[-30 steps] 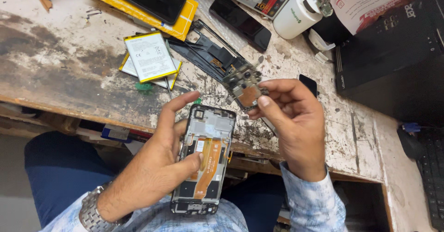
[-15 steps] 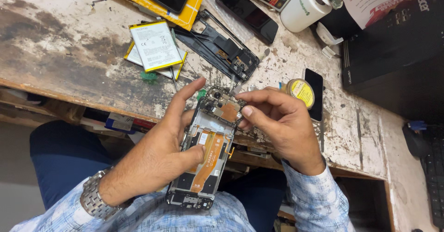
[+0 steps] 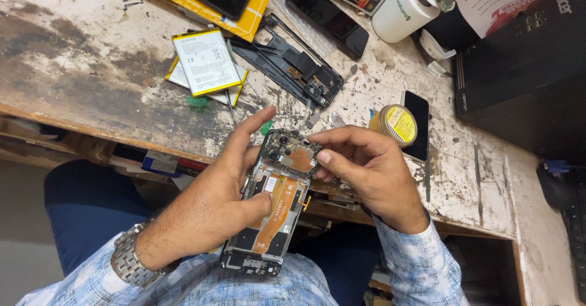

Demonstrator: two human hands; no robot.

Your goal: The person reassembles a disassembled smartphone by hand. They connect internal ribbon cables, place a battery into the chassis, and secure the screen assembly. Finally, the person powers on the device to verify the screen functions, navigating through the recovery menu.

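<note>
Two hands hold an opened black phone frame with an orange flex strip (image 3: pixel 273 205) over the lap, just off the worn, stained wooden bench edge (image 3: pixel 91 108). Its long axis runs near-vertical, camera end tilted away toward the bench. The left hand (image 3: pixel 213 199) grips its side, thumb pressed on the strip. The right hand (image 3: pixel 366 169) pinches the top circuit board (image 3: pixel 293 153).

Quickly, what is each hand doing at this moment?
Left hand: closed around the opened phone, thumb on it.
Right hand: fingertips pressing the circuit board at the phone's top.
</note>
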